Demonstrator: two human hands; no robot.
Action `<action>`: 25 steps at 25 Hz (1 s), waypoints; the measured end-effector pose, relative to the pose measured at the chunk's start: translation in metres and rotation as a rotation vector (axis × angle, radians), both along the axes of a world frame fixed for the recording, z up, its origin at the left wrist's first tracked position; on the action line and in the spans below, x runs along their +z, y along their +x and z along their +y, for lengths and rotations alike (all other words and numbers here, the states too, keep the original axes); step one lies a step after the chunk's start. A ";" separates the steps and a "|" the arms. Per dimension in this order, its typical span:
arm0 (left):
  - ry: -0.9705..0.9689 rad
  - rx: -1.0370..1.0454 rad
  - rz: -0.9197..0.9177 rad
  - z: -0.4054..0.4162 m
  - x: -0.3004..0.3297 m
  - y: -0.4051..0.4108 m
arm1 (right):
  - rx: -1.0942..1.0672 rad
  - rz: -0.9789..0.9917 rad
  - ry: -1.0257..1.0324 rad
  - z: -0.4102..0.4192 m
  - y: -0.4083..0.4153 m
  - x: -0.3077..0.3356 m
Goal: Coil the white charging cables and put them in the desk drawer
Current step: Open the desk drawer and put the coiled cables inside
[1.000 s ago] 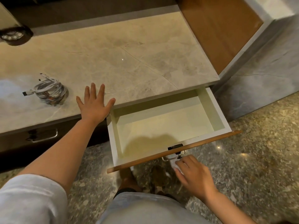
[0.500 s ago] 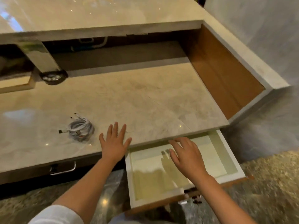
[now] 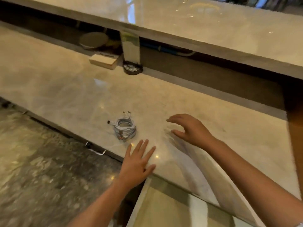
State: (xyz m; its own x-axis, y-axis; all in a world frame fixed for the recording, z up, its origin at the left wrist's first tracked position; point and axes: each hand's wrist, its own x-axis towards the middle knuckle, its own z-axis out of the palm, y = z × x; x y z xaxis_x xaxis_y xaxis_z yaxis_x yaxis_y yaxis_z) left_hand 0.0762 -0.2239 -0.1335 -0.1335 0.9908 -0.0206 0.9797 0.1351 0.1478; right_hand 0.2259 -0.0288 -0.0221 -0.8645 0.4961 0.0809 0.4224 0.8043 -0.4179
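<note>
Neither hand grips anything: the right hand [image 3: 191,130] hovers over the marble counter [image 3: 213,122] with fingers spread and curled in an open claw, thumb lowest, while the left hand [image 3: 137,163] lies flat, palm down and fingers splayed, on the counter's near edge. The bundle of white charging cables [image 3: 125,128] sits on the counter just inside that near edge, already wound into a loose round coil, with dark-tipped plugs poking out toward the far side and to its left. The coil lies to the left of the right hand and apart from it, with bare stone between; it sits just beyond the left hand's fingertips, near but not touching. By that measure the left hand is the nearer, though it looks planted as a brace, and the right hand's open pose suggests it is the one reaching. Being round, the coil has no real long axis, so a grip from above across the loops would likely serve from either side; the loose plug ends are what could snag or let the loops spring. The open desk drawer [image 3: 141,202], pale inside and apparently empty in the part that shows, lies under the near edge, below and to the right of the coil. The view is blurred, so finer detail cannot be told.
</note>
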 end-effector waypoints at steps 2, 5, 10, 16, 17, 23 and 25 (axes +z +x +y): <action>0.019 0.055 -0.018 -0.005 -0.003 0.006 | 0.180 0.035 0.009 -0.001 -0.051 -0.003; 0.028 0.080 -0.009 -0.005 -0.008 0.007 | 0.419 0.075 0.015 -0.020 -0.105 -0.016; 0.006 0.096 -0.013 -0.006 -0.010 0.006 | 0.650 0.089 0.254 -0.031 -0.129 -0.050; 0.066 0.099 -0.020 -0.006 -0.008 0.006 | 0.711 0.111 0.330 -0.030 -0.141 -0.073; 0.068 0.098 -0.021 -0.006 -0.008 0.007 | 0.716 0.115 0.345 -0.030 -0.144 -0.073; 0.073 0.114 -0.050 -0.006 -0.013 0.006 | 0.759 0.001 0.394 -0.024 -0.161 -0.069; 0.076 0.117 -0.045 -0.006 -0.014 0.006 | 0.736 -0.008 0.399 -0.026 -0.162 -0.069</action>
